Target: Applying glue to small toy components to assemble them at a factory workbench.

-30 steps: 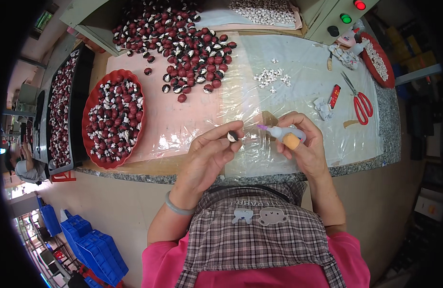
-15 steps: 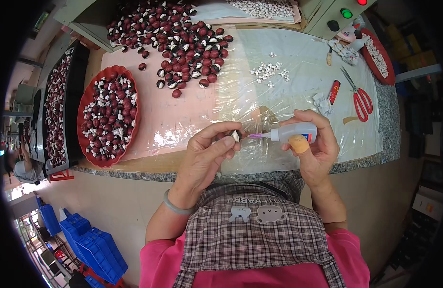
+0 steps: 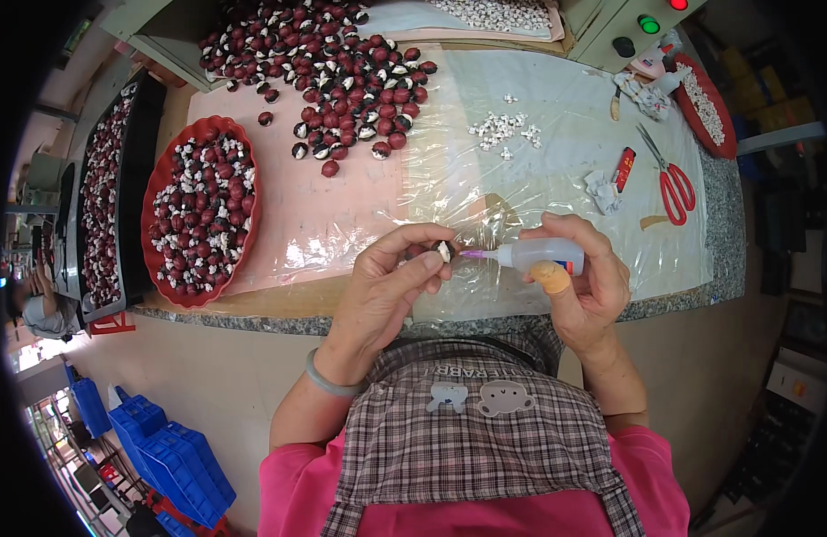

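Observation:
Between the thumb and fingers of my left hand is a small round dark-red and black ball with a white patch. My right hand grips a translucent squeeze glue bottle lying sideways, its thin purple nozzle pointing left at the ball. The tip is at or very close to the ball's right side; contact cannot be made out. A tan finger cot covers my right thumb's tip. Beyond the hands, several small white pieces lie scattered on the plastic-covered table.
At left stands a red scalloped basket of balls with white pieces, beside a black tray of similar ones. Loose balls are heaped at the back. Red-handled scissors, a red box cutter and a red dish lie right.
The nozzle stays pointed at the ball, with only slight shifts of both hands and the bottle. The whole view has moved a little.

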Demonstrator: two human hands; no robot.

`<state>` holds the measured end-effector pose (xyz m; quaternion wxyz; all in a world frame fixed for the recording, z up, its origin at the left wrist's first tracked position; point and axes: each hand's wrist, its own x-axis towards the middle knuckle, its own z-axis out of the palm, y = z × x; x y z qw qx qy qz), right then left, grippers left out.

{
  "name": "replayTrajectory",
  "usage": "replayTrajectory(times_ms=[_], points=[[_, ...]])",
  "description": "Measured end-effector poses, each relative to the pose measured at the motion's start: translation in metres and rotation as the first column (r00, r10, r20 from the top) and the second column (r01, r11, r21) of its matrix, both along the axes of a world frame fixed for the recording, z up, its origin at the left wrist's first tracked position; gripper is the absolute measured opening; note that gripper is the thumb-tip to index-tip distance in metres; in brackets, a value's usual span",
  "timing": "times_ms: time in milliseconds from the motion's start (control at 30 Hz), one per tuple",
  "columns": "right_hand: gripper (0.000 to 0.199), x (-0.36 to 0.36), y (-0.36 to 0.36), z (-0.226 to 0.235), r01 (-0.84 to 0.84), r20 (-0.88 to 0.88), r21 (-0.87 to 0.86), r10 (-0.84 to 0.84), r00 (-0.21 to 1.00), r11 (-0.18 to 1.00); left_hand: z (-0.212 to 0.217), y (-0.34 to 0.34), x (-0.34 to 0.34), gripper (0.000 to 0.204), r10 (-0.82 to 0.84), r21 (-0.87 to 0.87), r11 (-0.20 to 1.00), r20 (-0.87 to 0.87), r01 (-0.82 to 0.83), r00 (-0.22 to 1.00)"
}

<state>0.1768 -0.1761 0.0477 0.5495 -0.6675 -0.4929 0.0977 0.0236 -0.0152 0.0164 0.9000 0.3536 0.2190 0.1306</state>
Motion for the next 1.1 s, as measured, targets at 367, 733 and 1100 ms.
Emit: replayTrajectory(times_ms=[367, 733, 1100], points=[[0.036, -0.001, 0.006, 0.003, 0.046, 0.164, 0.041, -0.052, 0.985, 0.998, -0.008, 0.002, -0.002, 0.027, -0.047, -0.016, 0.999, 0.036, 0.048, 0.998], [0.033, 0.015, -0.003, -0.001, 0.079, -0.484, 0.124, -0.009, 0.875, 0.989, -0.005, 0.006, -0.004, 0.027, -0.015, -0.022, 1.000, 0.016, 0.016, 1.000], [0.031, 0.066, 0.034, -0.029, 0.065, -0.590, -0.311, -0.247, 0.768, 0.948, -0.003, 0.009, -0.007, 0.030, -0.035, -0.034, 0.999, -0.015, 0.034, 0.999]])
